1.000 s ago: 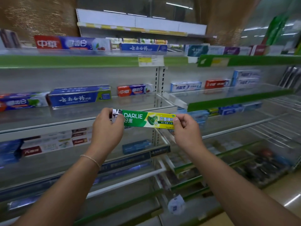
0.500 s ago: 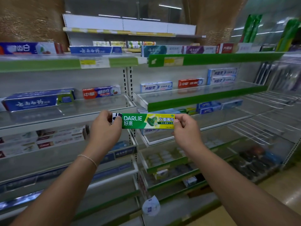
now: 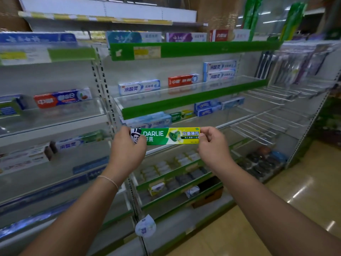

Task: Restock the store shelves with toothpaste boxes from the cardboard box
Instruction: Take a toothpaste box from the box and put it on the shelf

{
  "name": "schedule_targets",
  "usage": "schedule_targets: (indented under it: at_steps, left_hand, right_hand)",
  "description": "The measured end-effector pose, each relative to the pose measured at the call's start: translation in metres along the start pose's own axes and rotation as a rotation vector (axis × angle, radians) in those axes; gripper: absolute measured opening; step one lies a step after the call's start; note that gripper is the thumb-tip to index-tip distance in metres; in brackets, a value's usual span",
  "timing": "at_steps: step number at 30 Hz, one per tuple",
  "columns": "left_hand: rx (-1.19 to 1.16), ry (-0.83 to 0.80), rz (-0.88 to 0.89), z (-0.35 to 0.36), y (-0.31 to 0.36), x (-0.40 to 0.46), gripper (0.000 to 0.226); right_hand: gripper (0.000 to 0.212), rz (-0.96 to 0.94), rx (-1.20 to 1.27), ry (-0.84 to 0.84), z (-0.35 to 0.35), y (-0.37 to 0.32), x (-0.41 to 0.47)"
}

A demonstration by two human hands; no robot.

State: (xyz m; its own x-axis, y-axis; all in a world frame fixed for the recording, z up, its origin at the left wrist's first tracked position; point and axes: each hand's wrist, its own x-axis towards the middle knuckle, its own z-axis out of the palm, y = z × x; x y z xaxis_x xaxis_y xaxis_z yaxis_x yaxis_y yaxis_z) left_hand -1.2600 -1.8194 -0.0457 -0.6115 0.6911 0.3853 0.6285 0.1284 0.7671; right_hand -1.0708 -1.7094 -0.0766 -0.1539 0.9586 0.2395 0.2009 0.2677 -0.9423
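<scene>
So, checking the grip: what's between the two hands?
In the head view, only the green toothpaste box spans the gap, left hand gripping one end and right hand the other.

Darlie toothpaste box (image 3: 166,136) held level between left hand (image 3: 127,146) and right hand (image 3: 212,145), before the shelves (image 3: 193,97) (stocked boxes behind).

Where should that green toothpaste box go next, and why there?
Probably forward and a little right, onto the shelf just behind it. Both hands, left and right, hold the green Darlie box level by its ends, and what looks like a matching green-and-yellow box already lies on that shelf, with bare space beside it.
</scene>
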Motion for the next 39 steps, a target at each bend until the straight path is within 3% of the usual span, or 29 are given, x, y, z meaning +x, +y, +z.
schedule_targets:
  at_steps: [18,25,32,36,39]
  left_hand:
    - [0.037,-0.318,-0.054,0.160,-0.035,0.101,0.009]
    - [-0.046,-0.376,-0.248,0.199,-0.051,0.126,0.016]
    - [-0.081,-0.311,-0.338,0.227,-0.056,0.139,0.013]
    - [-0.140,-0.250,-0.379,0.247,-0.052,0.144,0.026]
    - [-0.180,-0.202,-0.429,0.266,-0.046,0.151,0.038]
  right_hand:
    - [0.027,0.214,-0.187,0.068,-0.021,0.092,0.143]
    - [0.016,0.245,-0.203,0.041,-0.009,0.123,0.187]
    - [0.026,0.305,-0.098,-0.024,0.005,0.158,0.243]
    - [0.026,0.314,-0.041,-0.108,-0.001,0.168,0.276]
    - [0.040,0.304,-0.013,-0.220,-0.004,0.179,0.311]
